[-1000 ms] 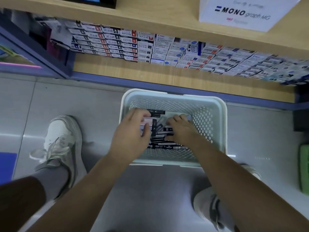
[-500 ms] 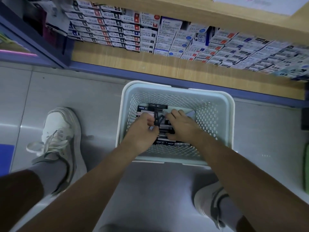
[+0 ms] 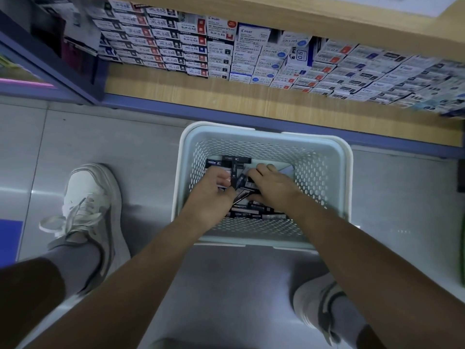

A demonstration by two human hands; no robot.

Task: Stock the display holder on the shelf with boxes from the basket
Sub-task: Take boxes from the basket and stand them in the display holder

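Down in the perforated plastic basket (image 3: 337,172) on the floor (image 3: 125,137), the left hand (image 3: 210,197) is curling round slim dark boxes (image 3: 254,214), while the right hand (image 3: 273,188) is lying over the pile, grip unclear; they are looking light, stiff, smooth cardboard, best pinched across the long sides

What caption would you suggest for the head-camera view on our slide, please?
Left hand and right hand handle dark boxes in a pale basket on the floor before a stocked shelf.
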